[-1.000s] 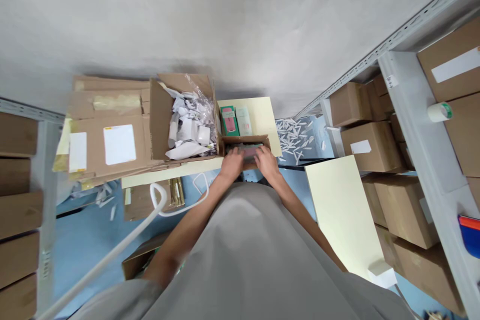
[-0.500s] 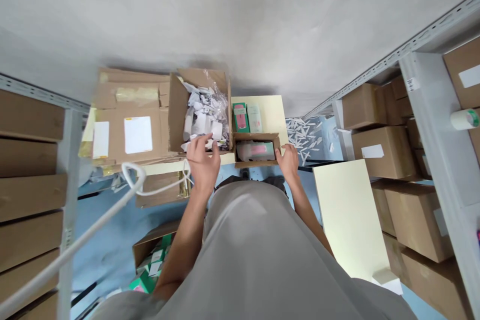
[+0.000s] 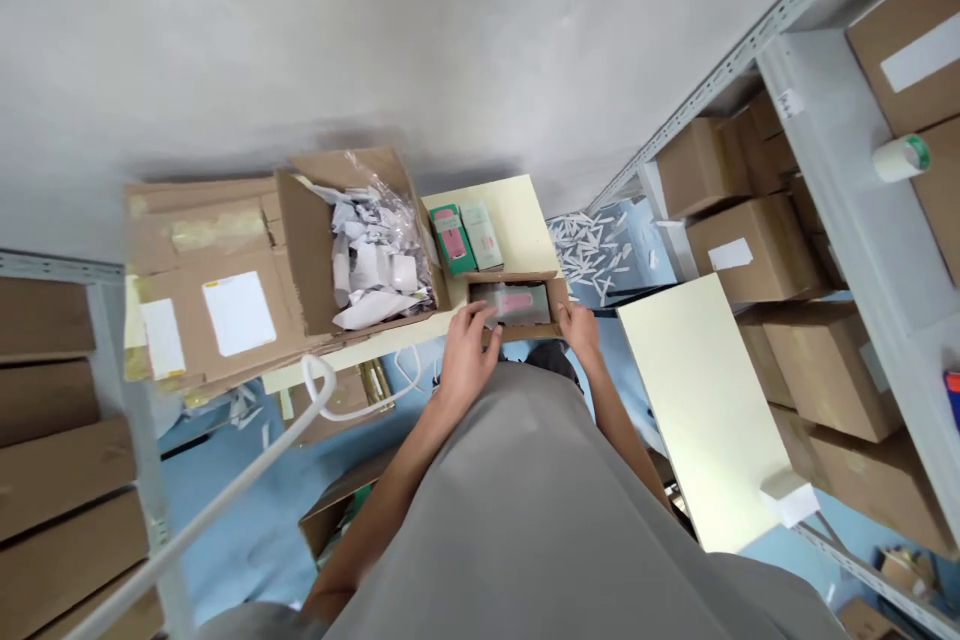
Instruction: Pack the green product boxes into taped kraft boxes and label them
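Open carton (image 3: pixel 525 331) at the bench's (image 3: pixel 514 220) front right corner, packet (image 3: pixel 517 302) inside
The right hand (image 3: pixel 580 330) looks clamped on the carton's right wall; the left hand (image 3: pixel 466 352), fingers parted, curves by its front left corner, contact unclear. Steadying both ends evenly should serve well so near the edge, with fingertips kept clear of the packet

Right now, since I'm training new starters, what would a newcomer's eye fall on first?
Probably the large carton heaped with crumpled white paper, left of centre on the table. Next, the small open box at the table's near edge, between the left hand and right hand, with a pink-marked package inside. Then the white strips scattered right of the table.
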A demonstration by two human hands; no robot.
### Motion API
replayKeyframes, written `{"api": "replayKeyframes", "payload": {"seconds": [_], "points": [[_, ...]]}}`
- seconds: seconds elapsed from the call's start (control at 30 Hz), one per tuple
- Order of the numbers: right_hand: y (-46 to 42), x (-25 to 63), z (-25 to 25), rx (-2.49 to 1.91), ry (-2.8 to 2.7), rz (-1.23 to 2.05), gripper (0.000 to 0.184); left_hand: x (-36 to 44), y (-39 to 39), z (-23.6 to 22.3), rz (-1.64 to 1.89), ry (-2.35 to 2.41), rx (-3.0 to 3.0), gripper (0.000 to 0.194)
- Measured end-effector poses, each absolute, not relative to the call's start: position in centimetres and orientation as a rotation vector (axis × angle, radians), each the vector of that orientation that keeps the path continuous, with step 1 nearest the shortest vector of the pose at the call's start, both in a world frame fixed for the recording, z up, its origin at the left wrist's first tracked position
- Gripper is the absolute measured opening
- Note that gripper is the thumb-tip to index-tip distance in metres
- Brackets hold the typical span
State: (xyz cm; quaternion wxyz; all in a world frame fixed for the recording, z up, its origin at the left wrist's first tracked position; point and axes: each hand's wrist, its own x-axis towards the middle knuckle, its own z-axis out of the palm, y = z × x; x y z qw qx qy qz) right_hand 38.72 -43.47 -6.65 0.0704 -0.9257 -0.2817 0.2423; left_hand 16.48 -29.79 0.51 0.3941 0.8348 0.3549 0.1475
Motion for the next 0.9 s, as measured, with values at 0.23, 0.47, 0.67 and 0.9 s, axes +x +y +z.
{"api": "replayKeyframes", "payload": {"seconds": [0.23, 0.47, 0.67, 0.9], "points": [[-50.8, 37.8, -7.7, -2.761, -0.485, 0.726, 0.045, 19.9, -31.0, -7.3, -0.075, 0.876, 2.047, 0.057], [-59.9, 35.4, -6.7, -2.581, 0.086, 0.602, 0.049, 24.9, -33.4, -9.7, -0.176, 0.617, 2.13, 0.054], [-68.6, 35.4, -5.7, -2.518, 0.395, 0.422, 0.046, 32.1, -40.1, -9.1, -0.242, 0.271, 2.195, 0.056], [-78.3, 38.1, -5.4, -2.452, 0.627, 0.262, 0.043, 41.1, -50.4, -8.6, -0.363, 0.022, 2.288, 0.057]]}}
